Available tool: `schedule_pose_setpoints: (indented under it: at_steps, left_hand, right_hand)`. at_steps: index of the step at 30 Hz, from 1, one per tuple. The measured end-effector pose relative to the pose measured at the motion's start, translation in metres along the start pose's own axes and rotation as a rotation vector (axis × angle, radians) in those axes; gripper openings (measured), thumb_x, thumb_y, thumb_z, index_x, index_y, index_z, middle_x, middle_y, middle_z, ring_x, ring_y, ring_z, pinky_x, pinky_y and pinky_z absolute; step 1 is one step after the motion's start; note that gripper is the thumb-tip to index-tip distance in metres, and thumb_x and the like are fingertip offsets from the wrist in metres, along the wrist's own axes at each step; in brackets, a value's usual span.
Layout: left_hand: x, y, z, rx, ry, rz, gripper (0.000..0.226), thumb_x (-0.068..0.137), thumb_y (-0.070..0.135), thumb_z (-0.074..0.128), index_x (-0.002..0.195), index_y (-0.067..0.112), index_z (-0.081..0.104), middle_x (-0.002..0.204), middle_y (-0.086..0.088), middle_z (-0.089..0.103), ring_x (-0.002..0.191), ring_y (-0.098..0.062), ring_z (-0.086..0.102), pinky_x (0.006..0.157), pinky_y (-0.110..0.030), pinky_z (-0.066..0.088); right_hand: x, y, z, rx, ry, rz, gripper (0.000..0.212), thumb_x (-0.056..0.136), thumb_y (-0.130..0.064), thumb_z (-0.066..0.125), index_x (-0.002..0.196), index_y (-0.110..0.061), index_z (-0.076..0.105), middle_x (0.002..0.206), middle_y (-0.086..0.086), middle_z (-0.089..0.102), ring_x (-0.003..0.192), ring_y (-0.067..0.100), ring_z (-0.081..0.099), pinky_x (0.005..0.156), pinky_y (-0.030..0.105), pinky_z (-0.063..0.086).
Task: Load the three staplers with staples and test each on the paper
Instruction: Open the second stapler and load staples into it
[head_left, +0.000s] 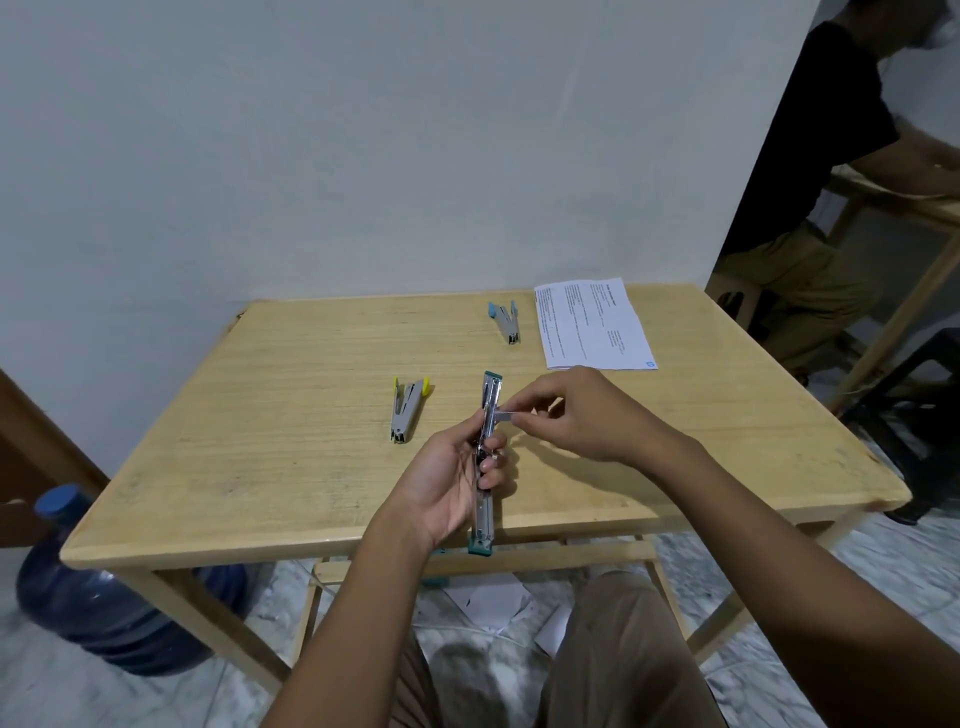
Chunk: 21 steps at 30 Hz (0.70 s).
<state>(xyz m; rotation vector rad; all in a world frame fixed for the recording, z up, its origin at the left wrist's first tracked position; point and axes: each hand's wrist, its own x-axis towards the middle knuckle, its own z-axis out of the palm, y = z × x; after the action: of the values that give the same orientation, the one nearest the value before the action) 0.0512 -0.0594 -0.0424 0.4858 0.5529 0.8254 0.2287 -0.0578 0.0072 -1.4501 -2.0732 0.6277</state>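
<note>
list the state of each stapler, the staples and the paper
green stapler, opened out straight, gripped by left hand
staple strip, pinched by right hand beside green stapler
yellow stapler, lying on table, untouched
blue stapler, lying on table, untouched
paper, flat on table

Wearer's body, seen from above: the left hand (445, 486) and right hand (584, 415) are shown bare, as are both forearms (779, 545); plain khaki-brown cloth trousers (623, 665) are worn.
</note>
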Motion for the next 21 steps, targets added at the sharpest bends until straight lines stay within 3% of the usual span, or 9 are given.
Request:
schedule_pose_setpoints:
  at_steps: [10, 14, 19, 21]
  left_hand:
    - [0.0, 0.001, 0.0, 0.0, 0.003, -0.013, 0.018, 0.099, 0.023, 0.044, 0.096, 0.009, 0.053, 0.06, 0.0, 0.042, 0.045, -0.009, 0.036, 0.037, -0.019, 0.033]
    - [0.002, 0.0, -0.001, -0.007, 0.004, 0.004, 0.017, 0.099, 0.021, 0.043, 0.103, 0.009, 0.055, 0.063, 0.0, 0.044, 0.047, -0.009, 0.037, 0.039, -0.019, 0.029]
    - [0.001, 0.0, -0.002, -0.022, -0.027, -0.013, 0.02, 0.099, 0.024, 0.043, 0.09, 0.011, 0.055, 0.061, 0.0, 0.044, 0.045, -0.01, 0.037, 0.038, -0.019, 0.033]
    - [0.002, 0.001, -0.003, -0.024, -0.032, -0.019, 0.022, 0.099, 0.025, 0.044, 0.087, 0.011, 0.056, 0.061, 0.0, 0.042, 0.045, -0.01, 0.037, 0.038, -0.021, 0.035]
  right_hand:
    - [0.011, -0.024, -0.001, -0.307, -0.071, -0.111, 0.024, 0.096, -0.024, 0.058, 0.113, -0.028, 0.074, 0.099, -0.003, 0.063, 0.074, 0.003, 0.048, 0.072, 0.025, 0.043]
    - [0.013, -0.026, 0.0, -0.378, -0.09, -0.127, 0.024, 0.096, -0.026, 0.057, 0.112, -0.032, 0.074, 0.098, -0.005, 0.06, 0.078, 0.007, 0.048, 0.069, 0.025, 0.039]
    - [0.015, -0.027, 0.007, -0.408, -0.05, -0.104, 0.025, 0.096, -0.031, 0.058, 0.118, -0.031, 0.07, 0.1, -0.011, 0.061, 0.084, 0.007, 0.051, 0.073, 0.03, 0.046]
    - [0.015, -0.025, 0.009, -0.34, 0.005, -0.065, 0.021, 0.093, -0.032, 0.062, 0.113, -0.032, 0.069, 0.093, -0.019, 0.062, 0.082, 0.005, 0.054, 0.072, 0.028, 0.046]
